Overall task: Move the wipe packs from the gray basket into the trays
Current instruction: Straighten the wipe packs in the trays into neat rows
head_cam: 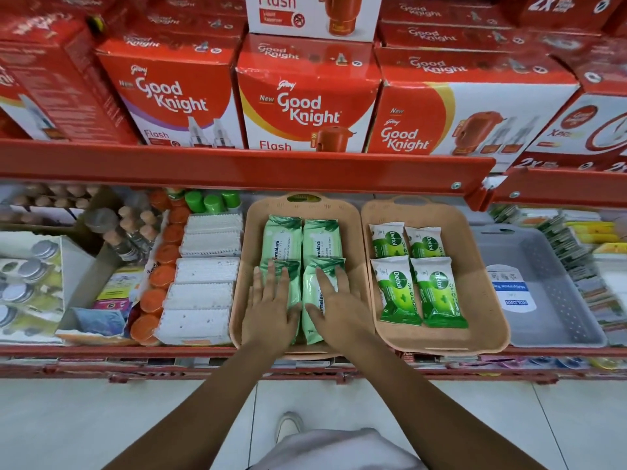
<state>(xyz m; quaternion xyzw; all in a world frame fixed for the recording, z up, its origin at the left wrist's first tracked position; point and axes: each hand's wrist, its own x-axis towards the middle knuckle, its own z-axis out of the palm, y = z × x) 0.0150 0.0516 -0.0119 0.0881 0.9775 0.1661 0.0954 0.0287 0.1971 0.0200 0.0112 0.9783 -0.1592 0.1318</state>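
Note:
Two tan trays stand side by side on the lower shelf. The left tray (pixel 245 266) holds several pale green Himalaya wipe packs (pixel 284 237). My left hand (pixel 269 308) lies flat, fingers spread, on the front left pack. My right hand (pixel 339 308) rests flat on the front right pack (pixel 312 293). The right tray (pixel 481 293) holds several green and white Dettol wipe packs (pixel 437 290) in two rows. The gray basket (pixel 556 300) sits to the right of the trays; only a label on its floor shows inside.
A red shelf lip (pixel 237 167) overhangs the trays, with red Good Knight boxes (pixel 305 106) above. White cotton bud packs (pixel 203 273) and orange-capped items (pixel 163 266) flank the left tray. Small stacked packets (pixel 583 266) lie right of the basket.

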